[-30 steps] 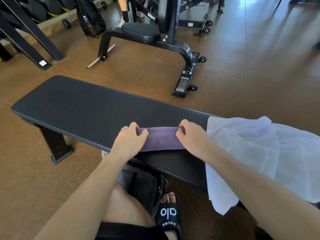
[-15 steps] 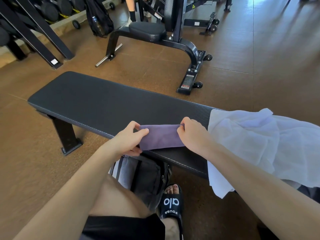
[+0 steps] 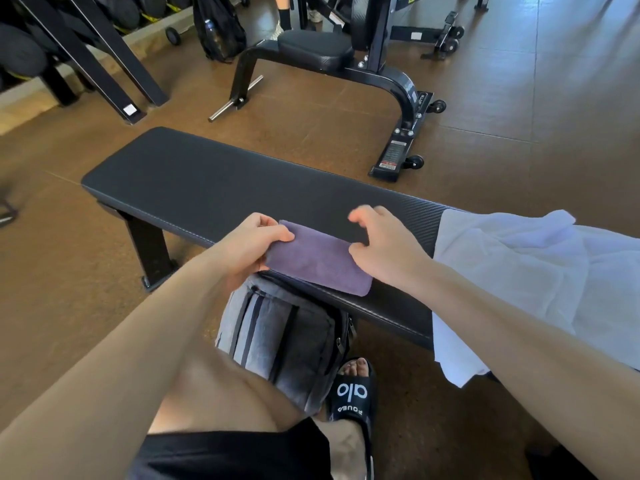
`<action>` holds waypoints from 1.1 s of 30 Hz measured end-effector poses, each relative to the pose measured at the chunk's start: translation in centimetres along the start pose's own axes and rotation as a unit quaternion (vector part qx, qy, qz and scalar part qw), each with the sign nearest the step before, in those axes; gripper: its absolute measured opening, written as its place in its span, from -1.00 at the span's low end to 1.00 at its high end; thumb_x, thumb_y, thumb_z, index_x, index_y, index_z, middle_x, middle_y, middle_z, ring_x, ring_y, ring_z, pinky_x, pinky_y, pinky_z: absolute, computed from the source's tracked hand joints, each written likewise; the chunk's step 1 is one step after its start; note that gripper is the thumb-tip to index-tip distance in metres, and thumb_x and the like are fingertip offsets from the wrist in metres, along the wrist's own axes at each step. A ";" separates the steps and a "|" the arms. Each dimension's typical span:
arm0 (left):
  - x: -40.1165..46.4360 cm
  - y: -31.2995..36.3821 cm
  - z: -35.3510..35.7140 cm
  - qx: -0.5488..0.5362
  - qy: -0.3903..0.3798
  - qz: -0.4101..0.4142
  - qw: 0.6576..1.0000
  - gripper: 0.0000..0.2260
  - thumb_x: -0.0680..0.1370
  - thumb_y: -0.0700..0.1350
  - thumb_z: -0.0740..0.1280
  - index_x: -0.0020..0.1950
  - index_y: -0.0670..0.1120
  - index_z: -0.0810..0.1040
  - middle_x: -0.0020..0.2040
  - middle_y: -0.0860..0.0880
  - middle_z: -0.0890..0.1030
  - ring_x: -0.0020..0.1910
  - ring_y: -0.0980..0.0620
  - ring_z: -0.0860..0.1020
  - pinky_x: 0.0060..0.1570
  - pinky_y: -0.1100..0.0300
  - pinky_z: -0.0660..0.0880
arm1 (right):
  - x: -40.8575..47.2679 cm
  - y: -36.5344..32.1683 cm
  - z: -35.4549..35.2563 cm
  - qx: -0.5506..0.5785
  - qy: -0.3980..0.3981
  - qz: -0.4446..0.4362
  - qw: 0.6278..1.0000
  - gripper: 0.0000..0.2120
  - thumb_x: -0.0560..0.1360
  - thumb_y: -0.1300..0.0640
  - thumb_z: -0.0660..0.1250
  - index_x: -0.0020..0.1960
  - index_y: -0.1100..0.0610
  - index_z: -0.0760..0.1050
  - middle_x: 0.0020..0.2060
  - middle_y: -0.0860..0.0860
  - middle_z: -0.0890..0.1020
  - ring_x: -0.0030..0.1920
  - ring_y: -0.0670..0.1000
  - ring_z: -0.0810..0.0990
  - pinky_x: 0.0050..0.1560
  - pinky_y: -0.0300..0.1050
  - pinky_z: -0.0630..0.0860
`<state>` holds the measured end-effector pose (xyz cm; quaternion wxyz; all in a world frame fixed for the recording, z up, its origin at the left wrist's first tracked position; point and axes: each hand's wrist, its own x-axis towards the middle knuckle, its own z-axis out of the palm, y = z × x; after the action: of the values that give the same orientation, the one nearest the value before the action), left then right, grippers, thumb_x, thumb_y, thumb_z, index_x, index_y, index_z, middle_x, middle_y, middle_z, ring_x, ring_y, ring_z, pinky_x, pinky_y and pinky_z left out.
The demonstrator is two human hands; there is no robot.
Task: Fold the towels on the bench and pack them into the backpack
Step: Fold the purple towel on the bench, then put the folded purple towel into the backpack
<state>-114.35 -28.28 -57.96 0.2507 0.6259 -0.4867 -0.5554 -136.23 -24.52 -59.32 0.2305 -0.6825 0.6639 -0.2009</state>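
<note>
Here the folded purple towel (image 3: 317, 259) lay on the near edge of the black padded counter (image 3: 214, 181), its near right corner reaching past the edge. The left hand (image 3: 247, 249) gripped the towel's left end, thumb on top and fingers (image 3: 239, 271) curled underneath, so they were clamped on the cloth. The right hand (image 3: 384, 245) was at the towel's right end with its fingers loosely curled and spread apart; the heel of that hand lay against the cloth, but the fingertips were blurred, and I could not tell whether they touched the towel or held clear of it.

To the right, a crumpled white towel (image 3: 540, 271) covered the right part of the counter and hung over its near edge toward the floor, well apart from the purple one.

Below the counter's near edge, just under the purple towel, a grey backpack (image 3: 280, 344) with dark stripes and zips stood on the brown floor (image 3: 69, 271) against the person's bare knee. Just beside it, on the right, was a foot in a black slide sandal (image 3: 351, 396) with white lettering.

Beyond the counter stood a black adjustable weight bench (image 3: 332, 57) on wheels, and further left a dark bag (image 3: 216, 27) and a rack of dumbbells (image 3: 20, 53).
</note>
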 end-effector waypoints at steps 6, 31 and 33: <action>-0.5 2.1 -1.7 0.059 -0.021 0.060 0.996 -0.64 0.30 0.00 0.44 0.02 -0.09 0.50 -0.03 -0.07 0.59 -0.07 -0.01 0.56 -0.03 0.05 0.50 | 1.2 -3.4 -0.9 0.200 -0.214 -0.008 0.956 -0.48 0.51 0.04 0.33 0.47 -0.06 0.36 0.26 -0.14 0.55 0.29 -0.09 0.48 0.29 -0.09 0.41; -1.7 -9.9 -1.4 0.620 0.008 0.309 0.721 -0.55 0.49 0.09 0.31 0.35 -0.02 0.51 0.03 0.01 0.53 -0.01 -0.05 0.52 0.09 0.07 0.45 | 3.3 -8.7 2.3 0.047 -0.134 -0.054 0.988 -0.65 0.45 -0.03 0.42 -0.29 0.11 0.30 -0.36 -0.04 0.42 -0.34 -0.02 0.38 -0.34 -0.13 0.25; -2.6 -9.2 -1.9 0.635 -0.027 0.246 0.732 -0.63 0.54 0.13 0.25 0.27 -0.01 0.55 -0.02 0.04 0.42 0.02 -0.01 0.48 0.01 0.12 0.43 | 3.2 -10.0 2.5 0.032 -0.135 -0.052 0.989 -0.65 0.45 -0.02 0.41 -0.28 0.12 0.30 -0.35 -0.02 0.43 -0.33 0.00 0.39 -0.34 -0.12 0.27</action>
<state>-109.33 -22.76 -64.17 -0.0905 0.4829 -0.8694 -0.0525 -126.56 -27.43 -55.67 0.3287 -0.7294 0.5835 -0.1397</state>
